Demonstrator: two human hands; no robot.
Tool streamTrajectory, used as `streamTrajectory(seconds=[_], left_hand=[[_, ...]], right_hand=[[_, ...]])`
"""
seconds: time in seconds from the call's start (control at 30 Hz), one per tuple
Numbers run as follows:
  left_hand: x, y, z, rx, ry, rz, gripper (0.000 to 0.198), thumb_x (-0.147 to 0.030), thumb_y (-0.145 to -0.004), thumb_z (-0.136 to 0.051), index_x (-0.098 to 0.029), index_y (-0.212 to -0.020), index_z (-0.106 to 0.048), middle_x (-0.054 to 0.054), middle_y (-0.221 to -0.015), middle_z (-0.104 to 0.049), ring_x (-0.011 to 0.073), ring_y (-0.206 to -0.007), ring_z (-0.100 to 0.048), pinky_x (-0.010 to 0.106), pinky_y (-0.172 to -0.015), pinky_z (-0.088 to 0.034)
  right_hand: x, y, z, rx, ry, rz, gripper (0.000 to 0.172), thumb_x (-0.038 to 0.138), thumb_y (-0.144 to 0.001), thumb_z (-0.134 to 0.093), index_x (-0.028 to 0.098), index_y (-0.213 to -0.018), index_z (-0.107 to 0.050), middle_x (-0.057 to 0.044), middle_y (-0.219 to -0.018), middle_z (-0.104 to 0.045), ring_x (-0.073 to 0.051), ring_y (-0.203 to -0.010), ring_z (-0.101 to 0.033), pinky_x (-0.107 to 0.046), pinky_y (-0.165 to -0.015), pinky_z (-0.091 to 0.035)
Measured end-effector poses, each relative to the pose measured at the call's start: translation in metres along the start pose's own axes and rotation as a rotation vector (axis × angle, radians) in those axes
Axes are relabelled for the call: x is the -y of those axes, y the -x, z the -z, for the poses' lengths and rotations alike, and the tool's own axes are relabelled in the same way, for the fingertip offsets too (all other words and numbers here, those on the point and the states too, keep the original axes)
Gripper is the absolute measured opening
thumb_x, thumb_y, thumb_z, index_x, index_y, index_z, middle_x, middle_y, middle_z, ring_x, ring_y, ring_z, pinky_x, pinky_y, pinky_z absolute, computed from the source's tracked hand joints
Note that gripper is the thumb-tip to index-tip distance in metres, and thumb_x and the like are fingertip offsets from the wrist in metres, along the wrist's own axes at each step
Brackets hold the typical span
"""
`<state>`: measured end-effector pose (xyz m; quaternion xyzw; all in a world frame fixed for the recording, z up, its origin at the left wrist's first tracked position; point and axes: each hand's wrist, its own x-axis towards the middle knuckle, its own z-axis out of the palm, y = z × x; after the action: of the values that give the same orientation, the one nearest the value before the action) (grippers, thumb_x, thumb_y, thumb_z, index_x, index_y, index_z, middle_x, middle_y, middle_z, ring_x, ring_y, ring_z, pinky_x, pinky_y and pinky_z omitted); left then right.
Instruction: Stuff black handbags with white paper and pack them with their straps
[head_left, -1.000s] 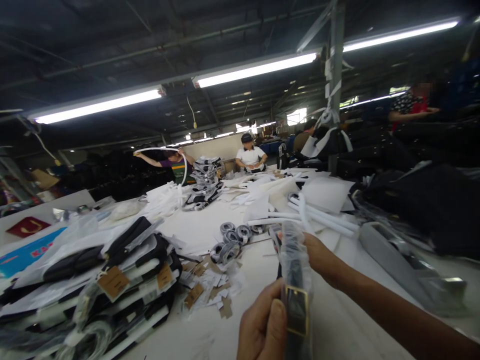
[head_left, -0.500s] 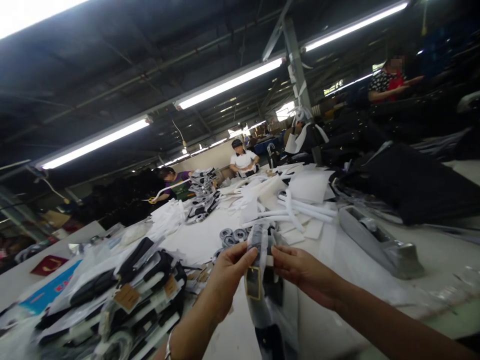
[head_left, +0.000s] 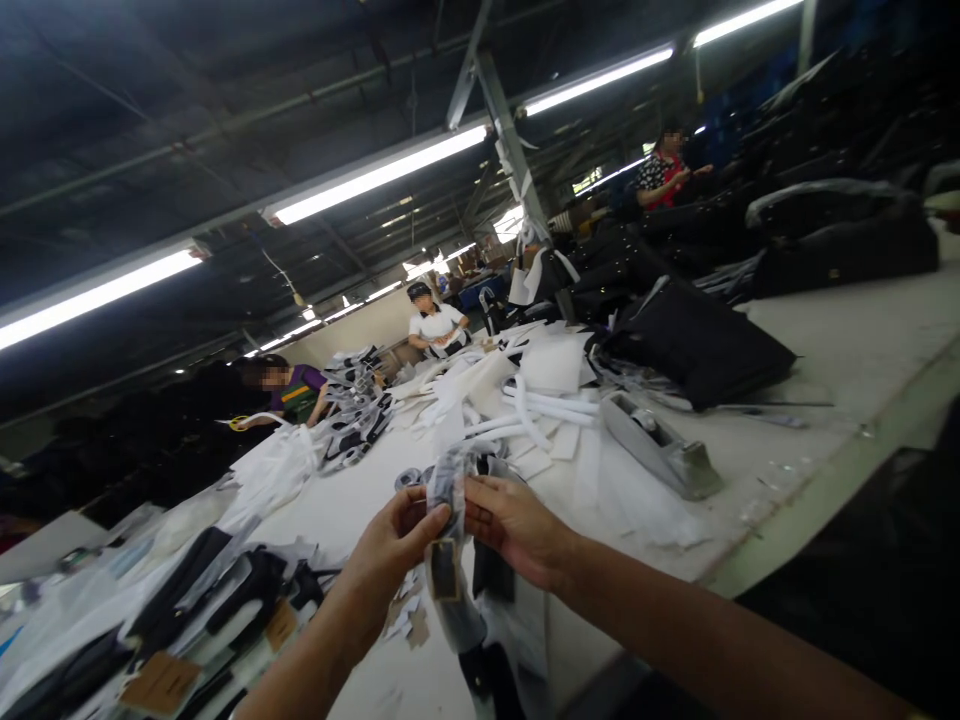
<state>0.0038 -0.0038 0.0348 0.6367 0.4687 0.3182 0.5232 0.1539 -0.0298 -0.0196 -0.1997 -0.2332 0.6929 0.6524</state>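
Observation:
Both my hands hold a black strap with a gold buckle, wrapped in a clear plastic bag point(head_left: 448, 565), above the near edge of a long white worktable point(head_left: 825, 340). My left hand point(head_left: 394, 545) pinches the bag's upper left side. My right hand point(head_left: 514, 525) grips its upper right side, fingers closed on the plastic. The bag hangs down between them, its lower end dangling toward the table edge.
A stack of bagged black straps with brown tags point(head_left: 187, 620) lies at the left. White strips and sheets point(head_left: 525, 400), rolls of tape point(head_left: 409, 478) and a grey tape dispenser point(head_left: 660, 450) lie ahead. A black bag point(head_left: 697, 340) sits at the right. Three people work farther off.
My head has turned and tilted, so the scene has shifted left. My left hand rose from the buckle end to the bag's top, and both hands now hold it close together.

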Motion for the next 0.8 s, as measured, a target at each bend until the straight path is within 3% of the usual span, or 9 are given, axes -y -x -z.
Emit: streamTrajectory(seconds=[0.07,0.17,0.33,0.5,0.57,0.67,0.73,0.8], left_hand=[[-0.004,0.002,-0.001,0.053,0.048,0.027,0.050,-0.046,-0.072,-0.083,-0.018,-0.109,-0.064,0.005,-0.095,-0.074,0.0179,-0.084,-0.069,0.025,-0.077,-0.052],[-0.006,0.004,-0.002,0.090,0.083,0.040,0.055,-0.044,-0.074,-0.083,-0.016,-0.116,-0.063,0.006,-0.104,-0.074,0.0221,-0.100,-0.069,0.030,-0.093,-0.051],[-0.001,0.005,-0.005,0.084,0.104,0.012,0.066,-0.053,-0.071,-0.081,-0.014,-0.121,-0.065,0.010,-0.117,-0.072,0.0300,-0.114,-0.064,0.037,-0.099,-0.050],[0.009,0.007,-0.002,0.028,0.209,0.146,0.068,-0.049,-0.068,-0.084,-0.018,-0.125,-0.064,0.007,-0.118,-0.073,0.0300,-0.113,-0.066,0.038,-0.098,-0.053],[0.013,0.004,0.007,-0.025,0.243,0.173,0.071,-0.047,-0.065,-0.087,-0.020,-0.126,-0.064,0.006,-0.119,-0.073,0.0301,-0.111,-0.067,0.037,-0.094,-0.056],[0.018,-0.003,0.025,-0.109,0.270,0.212,0.068,-0.044,-0.057,-0.092,-0.025,-0.118,-0.069,0.001,-0.118,-0.073,0.0301,-0.111,-0.068,0.032,-0.083,-0.061],[0.017,-0.008,0.036,-0.183,0.256,0.209,0.055,-0.042,-0.057,-0.093,-0.030,-0.107,-0.073,-0.006,-0.114,-0.074,0.0288,-0.112,-0.067,0.029,-0.078,-0.060],[0.014,-0.011,0.043,-0.278,0.204,0.153,0.041,-0.044,-0.063,-0.089,-0.032,-0.100,-0.075,-0.012,-0.106,-0.076,0.0274,-0.112,-0.067,0.027,-0.075,-0.059]], right_hand=[[-0.001,-0.001,-0.001,-0.009,0.002,0.007,0.037,0.040,-0.067,-0.089,0.014,-0.085,-0.070,-0.002,-0.081,-0.071,-0.009,-0.072,-0.064,-0.020,-0.075,-0.050],[-0.003,-0.004,0.001,0.008,0.077,0.037,0.040,0.047,-0.068,-0.087,0.015,-0.085,-0.070,-0.001,-0.081,-0.069,-0.009,-0.071,-0.062,-0.020,-0.071,-0.049],[0.002,-0.004,0.017,0.054,0.498,0.164,0.042,0.059,-0.074,-0.075,0.018,-0.083,-0.073,0.002,-0.067,-0.061,-0.010,-0.059,-0.055,-0.023,-0.057,-0.046],[0.014,0.011,0.059,0.010,0.826,0.245,0.035,0.051,-0.084,-0.068,0.020,-0.099,-0.074,0.002,-0.063,-0.062,-0.013,-0.057,-0.059,-0.024,-0.056,-0.046],[0.022,0.021,0.086,-0.067,0.925,0.285,0.036,0.049,-0.086,-0.065,0.018,-0.102,-0.074,0.000,-0.066,-0.065,-0.014,-0.059,-0.062,-0.025,-0.058,-0.047],[0.050,0.041,0.138,-0.332,1.217,0.397,0.037,0.049,-0.091,-0.057,0.018,-0.103,-0.073,-0.001,-0.072,-0.069,-0.015,-0.063,-0.064,-0.025,-0.060,-0.049],[0.082,0.057,0.177,-0.585,1.429,0.467,0.039,0.050,-0.094,-0.050,0.019,-0.102,-0.073,-0.002,-0.075,-0.071,-0.017,-0.066,-0.066,-0.026,-0.063,-0.050],[0.122,0.074,0.217,-0.748,1.518,0.493,0.038,0.046,-0.096,-0.046,0.019,-0.104,-0.071,-0.005,-0.087,-0.072,-0.020,-0.080,-0.067,-0.030,-0.075,-0.051]])
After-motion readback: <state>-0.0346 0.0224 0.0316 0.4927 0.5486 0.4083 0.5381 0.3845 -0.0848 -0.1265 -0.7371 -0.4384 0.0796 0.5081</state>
